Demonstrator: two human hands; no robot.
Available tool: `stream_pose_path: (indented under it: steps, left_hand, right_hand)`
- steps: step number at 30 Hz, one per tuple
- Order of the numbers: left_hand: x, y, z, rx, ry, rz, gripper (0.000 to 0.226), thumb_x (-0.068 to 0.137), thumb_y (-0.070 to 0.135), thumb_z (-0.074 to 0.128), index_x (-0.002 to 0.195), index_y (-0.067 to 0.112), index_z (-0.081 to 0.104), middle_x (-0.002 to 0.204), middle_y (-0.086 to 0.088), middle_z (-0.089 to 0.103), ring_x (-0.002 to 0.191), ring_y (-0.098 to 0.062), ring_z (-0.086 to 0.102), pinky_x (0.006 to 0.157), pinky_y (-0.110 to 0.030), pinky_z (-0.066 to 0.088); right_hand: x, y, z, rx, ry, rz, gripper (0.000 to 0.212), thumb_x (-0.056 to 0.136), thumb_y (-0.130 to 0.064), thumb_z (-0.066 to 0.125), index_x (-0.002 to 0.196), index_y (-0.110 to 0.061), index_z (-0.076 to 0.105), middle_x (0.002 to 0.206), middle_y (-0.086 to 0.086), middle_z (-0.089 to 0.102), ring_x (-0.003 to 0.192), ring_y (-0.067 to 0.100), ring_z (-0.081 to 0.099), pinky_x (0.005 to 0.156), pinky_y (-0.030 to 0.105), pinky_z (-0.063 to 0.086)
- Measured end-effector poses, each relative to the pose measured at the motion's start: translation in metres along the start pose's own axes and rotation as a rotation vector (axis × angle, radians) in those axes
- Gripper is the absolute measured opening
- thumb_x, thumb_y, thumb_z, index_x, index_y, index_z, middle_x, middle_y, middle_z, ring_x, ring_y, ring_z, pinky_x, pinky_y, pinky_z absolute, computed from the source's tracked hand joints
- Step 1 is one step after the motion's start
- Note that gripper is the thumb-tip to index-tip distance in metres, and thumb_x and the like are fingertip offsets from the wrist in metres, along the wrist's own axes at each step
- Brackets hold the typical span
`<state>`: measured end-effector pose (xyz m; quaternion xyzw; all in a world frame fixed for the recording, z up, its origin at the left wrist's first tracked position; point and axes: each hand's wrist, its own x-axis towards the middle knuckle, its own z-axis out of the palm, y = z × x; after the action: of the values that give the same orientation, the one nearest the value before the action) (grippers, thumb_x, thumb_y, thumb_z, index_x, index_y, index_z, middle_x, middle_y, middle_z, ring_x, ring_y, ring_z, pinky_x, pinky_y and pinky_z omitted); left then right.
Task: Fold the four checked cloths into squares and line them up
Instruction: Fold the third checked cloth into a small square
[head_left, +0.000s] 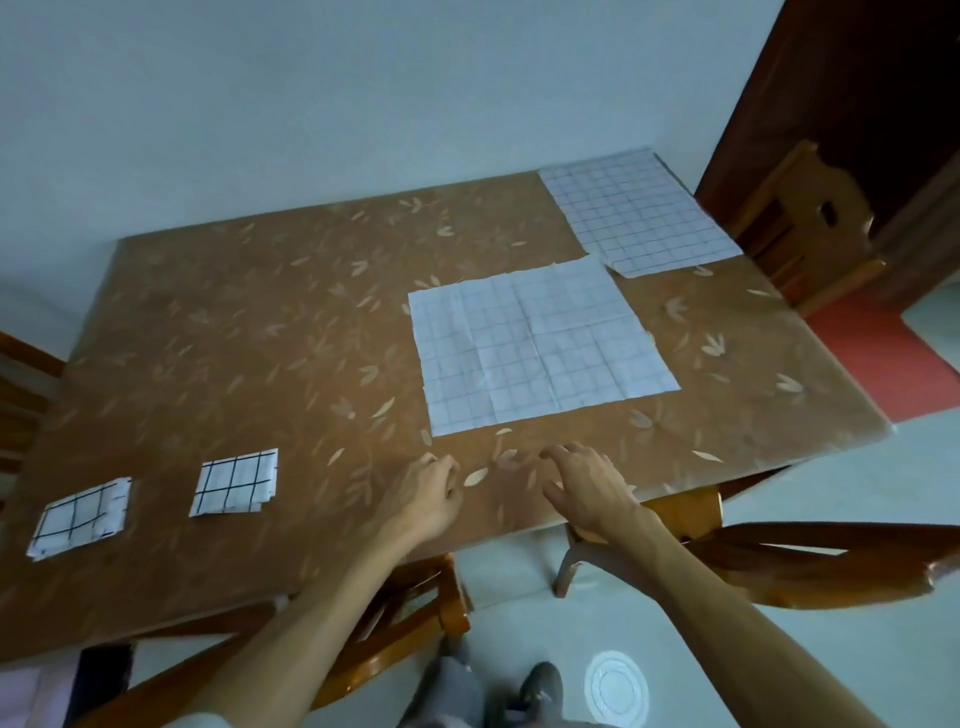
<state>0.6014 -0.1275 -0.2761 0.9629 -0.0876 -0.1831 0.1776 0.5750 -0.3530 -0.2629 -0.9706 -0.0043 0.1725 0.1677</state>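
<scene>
The table (260, 338) wears a brown leaf-patterned cover. Two checked cloths are already folded into small squares along its near edge toward the left corner: the leftmost folded cloth (80, 517) sits close to that corner, and the second folded cloth (236, 482) lies just to its right, apart from it. A third checked cloth (540, 343) lies spread flat right of the table's middle, creased into quarters. The fourth checked cloth (639, 213) is spread at the far right corner, its near corner close to the third cloth's far edge. Both hands hover over the near edge, just short of the third cloth. The left hand (431, 493) and the right hand (587, 488) are apart, fingers loosely bent, holding nothing
</scene>
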Motion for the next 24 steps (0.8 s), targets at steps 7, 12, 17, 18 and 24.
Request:
stream_pose_path:
  steps: [7,12,17,18,24]
  left_hand:
    - [0.056,0.008,0.018,0.002,-0.046,0.051,0.048,0.097,0.028,0.059,0.143,0.022,0.047,0.152,-0.001,0.038,0.134,-0.021,0.046,0.100,-0.034,0.048]
    - [0.119,0.006,0.034,0.115,-0.040,0.126,0.066,0.095,0.014,0.058,0.155,0.022,0.029,0.166,-0.009,0.009,0.152,-0.028,0.013,0.120,-0.041,0.027]
    - [0.168,-0.009,0.044,0.144,-0.036,0.177,0.068,0.095,0.017,0.063,0.154,0.018,0.031,0.166,-0.007,0.012,0.154,-0.025,0.005,0.121,-0.044,0.017]
    - [0.171,-0.016,0.044,0.161,-0.051,0.165,0.069,0.092,0.022,0.067,0.152,0.017,0.035,0.165,-0.007,0.019,0.153,-0.026,0.013,0.120,-0.046,0.023]
    - [0.180,-0.034,0.048,0.178,0.055,0.200,0.060,0.060,0.036,0.090,0.112,0.014,0.072,0.111,-0.006,0.068,0.099,-0.028,0.066,0.078,-0.042,0.059]
  right_hand:
    - [0.044,0.038,-0.006,0.120,-0.052,0.177,0.036,0.099,-0.028,0.045,0.132,-0.016,0.057,0.131,0.009,0.058,0.114,0.028,0.059,0.100,0.040,0.048]
    - [0.092,0.049,-0.007,0.141,-0.097,0.231,0.039,0.094,-0.028,0.045,0.127,-0.015,0.058,0.130,0.008,0.059,0.116,0.028,0.058,0.097,0.043,0.049]
    - [0.134,0.052,-0.003,0.157,-0.117,0.217,0.050,0.094,-0.022,0.049,0.143,-0.012,0.045,0.149,0.006,0.045,0.130,0.030,0.049,0.108,0.042,0.041]
    - [0.140,0.051,0.000,0.163,-0.111,0.207,0.051,0.094,-0.021,0.049,0.144,-0.012,0.044,0.151,0.006,0.043,0.132,0.030,0.047,0.109,0.042,0.040]
    - [0.159,0.040,0.017,0.165,-0.112,0.125,0.053,0.092,-0.009,0.050,0.144,-0.015,0.044,0.150,0.002,0.046,0.127,0.027,0.052,0.100,0.039,0.048]
